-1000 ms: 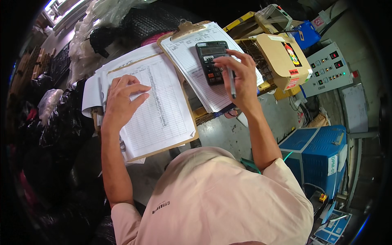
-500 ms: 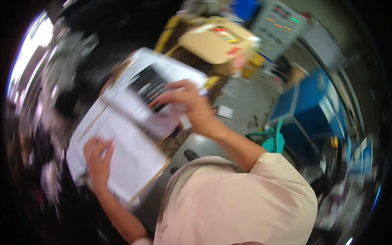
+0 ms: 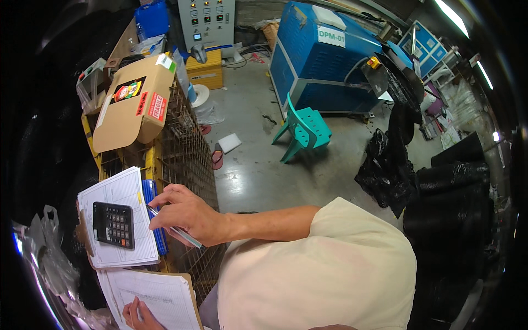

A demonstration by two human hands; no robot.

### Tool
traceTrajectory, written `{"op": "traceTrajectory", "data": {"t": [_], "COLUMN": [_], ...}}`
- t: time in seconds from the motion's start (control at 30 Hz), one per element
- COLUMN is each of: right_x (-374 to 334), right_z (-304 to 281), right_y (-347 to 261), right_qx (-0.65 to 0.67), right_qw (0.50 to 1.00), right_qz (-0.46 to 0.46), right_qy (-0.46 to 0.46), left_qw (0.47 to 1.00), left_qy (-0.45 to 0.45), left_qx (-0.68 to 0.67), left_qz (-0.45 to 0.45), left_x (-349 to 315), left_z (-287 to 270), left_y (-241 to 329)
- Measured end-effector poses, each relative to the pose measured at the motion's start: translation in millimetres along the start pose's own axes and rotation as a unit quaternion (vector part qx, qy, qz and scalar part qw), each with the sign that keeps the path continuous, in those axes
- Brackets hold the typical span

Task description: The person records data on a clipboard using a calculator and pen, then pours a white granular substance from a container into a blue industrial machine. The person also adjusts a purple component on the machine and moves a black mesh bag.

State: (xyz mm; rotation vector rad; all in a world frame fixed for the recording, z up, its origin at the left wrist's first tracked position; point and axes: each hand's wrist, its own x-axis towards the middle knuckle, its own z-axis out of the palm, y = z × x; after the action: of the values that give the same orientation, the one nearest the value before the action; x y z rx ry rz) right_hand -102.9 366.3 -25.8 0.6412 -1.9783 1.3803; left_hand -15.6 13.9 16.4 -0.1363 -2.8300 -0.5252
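Observation:
A pen (image 3: 187,236) is pinched in my right hand (image 3: 190,217), which hovers over the right edge of a stack of printed sheets (image 3: 146,250) on a clipboard. On that stack lies a black calculator (image 3: 113,225), left of my right hand and apart from it. At the lower edge, my left hand (image 3: 142,315) rests on a second clipboard's lined sheets (image 3: 176,289); its fingers lie loosely extended, holding nothing visible. Part of the left hand is cut off by the frame. A flat blue object (image 3: 158,239) shows between the sheets and my right hand.
A cardboard box (image 3: 118,121) sits on a yellow-framed wire cage (image 3: 190,137) beyond the papers. Farther right stand a green plastic chair (image 3: 311,129) and a large blue machine (image 3: 313,55). Black plastic (image 3: 388,170) lies on the floor near black rolls (image 3: 448,220).
The view has swung to the right and steadied, so the papers and both hands sit lower and farther left. My right hand is no longer over the calculator; the pen in it shows clearly.

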Motion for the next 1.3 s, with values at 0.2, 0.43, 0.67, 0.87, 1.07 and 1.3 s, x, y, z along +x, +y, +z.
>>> {"op": "traceTrajectory", "data": {"t": [0.2, 0.43, 0.67, 0.87, 1.07, 1.3], "right_x": [3.7, 23.9, 49.0, 66.2, 70.9, 69.2], "right_z": [-12.9, -16.4, -11.4, 10.0, 28.0, 30.3], "right_y": [14.5, 30.0, 53.9, 63.0, 67.4, 72.0], "right_qx": [0.002, 0.052, 0.108, 0.132, 0.106, 0.069], "right_qw": [0.999, 0.997, 0.990, 0.986, 0.982, 0.981], "right_qz": [0.037, 0.058, 0.088, 0.089, 0.114, 0.123], "right_qy": [0.009, 0.019, -0.021, -0.046, -0.102, -0.134], "left_qw": [0.985, 0.991, 0.985, 0.986, 0.986, 0.986], "left_qy": [0.036, 0.069, 0.067, 0.062, 0.067, 0.061], "left_qx": [0.002, 0.001, -0.020, -0.014, -0.019, -0.032], "left_qz": [-0.167, -0.113, -0.156, -0.157, -0.150, -0.151], "left_x": [-44.3, -29.5, -31.5, -25.9, -27.7, -31.4], "left_z": [7.6, 8.7, 10.9, 10.1, 10.0, 7.8], "left_y": [-64.7, -32.0, -23.5, -22.0, -25.4, -26.3]}}
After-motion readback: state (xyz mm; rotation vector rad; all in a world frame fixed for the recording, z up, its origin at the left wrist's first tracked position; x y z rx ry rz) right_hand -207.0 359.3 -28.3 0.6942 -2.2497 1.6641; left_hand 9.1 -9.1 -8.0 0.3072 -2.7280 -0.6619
